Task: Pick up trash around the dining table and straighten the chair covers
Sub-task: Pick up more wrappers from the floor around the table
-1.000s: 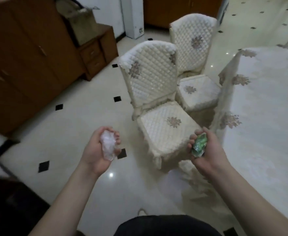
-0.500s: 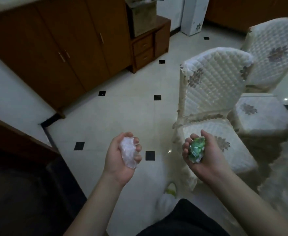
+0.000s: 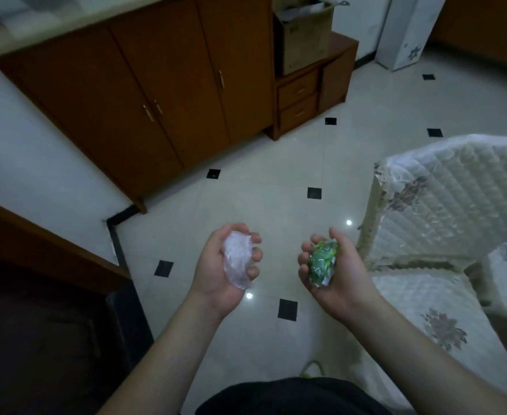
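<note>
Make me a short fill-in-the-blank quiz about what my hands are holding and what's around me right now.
1. The left hand grips a crumpled ____ plastic wad.
2. The right hand grips a crumpled ____ wrapper.
3. The covered chair stands on the person's ____ side.
4. A cardboard box sits on top of the low wooden ____ unit.

Missing words: clear; green; right; drawer

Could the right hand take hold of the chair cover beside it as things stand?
Probably not cleanly. The right hand is near the quilted chair cover with nothing between them, but its fingers are curled round a crumpled green wrapper, so it would need to shed that first.
</note>
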`<state>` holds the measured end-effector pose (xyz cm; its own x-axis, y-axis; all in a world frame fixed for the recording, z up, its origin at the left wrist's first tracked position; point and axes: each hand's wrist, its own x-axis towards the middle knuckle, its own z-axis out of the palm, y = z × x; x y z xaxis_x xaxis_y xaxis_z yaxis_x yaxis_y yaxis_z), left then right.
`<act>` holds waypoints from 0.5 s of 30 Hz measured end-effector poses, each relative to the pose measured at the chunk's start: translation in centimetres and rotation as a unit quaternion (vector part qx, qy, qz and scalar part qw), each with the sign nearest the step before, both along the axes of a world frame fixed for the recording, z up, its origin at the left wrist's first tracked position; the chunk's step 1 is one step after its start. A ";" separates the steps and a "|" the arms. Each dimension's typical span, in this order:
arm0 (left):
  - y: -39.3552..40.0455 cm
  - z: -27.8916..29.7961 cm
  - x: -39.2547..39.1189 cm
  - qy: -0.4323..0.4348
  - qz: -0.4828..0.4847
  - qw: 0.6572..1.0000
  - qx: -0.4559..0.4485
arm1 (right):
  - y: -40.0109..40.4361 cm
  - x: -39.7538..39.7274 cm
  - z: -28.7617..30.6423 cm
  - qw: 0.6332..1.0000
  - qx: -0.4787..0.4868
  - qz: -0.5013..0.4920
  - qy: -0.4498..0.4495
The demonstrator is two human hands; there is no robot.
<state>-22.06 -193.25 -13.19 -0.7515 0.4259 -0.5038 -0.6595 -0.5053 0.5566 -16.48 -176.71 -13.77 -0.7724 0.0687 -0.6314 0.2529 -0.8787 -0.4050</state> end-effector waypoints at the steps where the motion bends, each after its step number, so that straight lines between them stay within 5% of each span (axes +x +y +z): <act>1: -0.3 -0.1 -0.9 0.001 0.004 1.000 0.002 | -0.2 -1.3 0.0 1.000 0.001 0.010 0.003; 15: -9.8 -4.6 -22.9 -0.046 0.093 0.994 -0.037 | -5.8 -25.1 -2.6 0.999 0.007 0.042 -0.003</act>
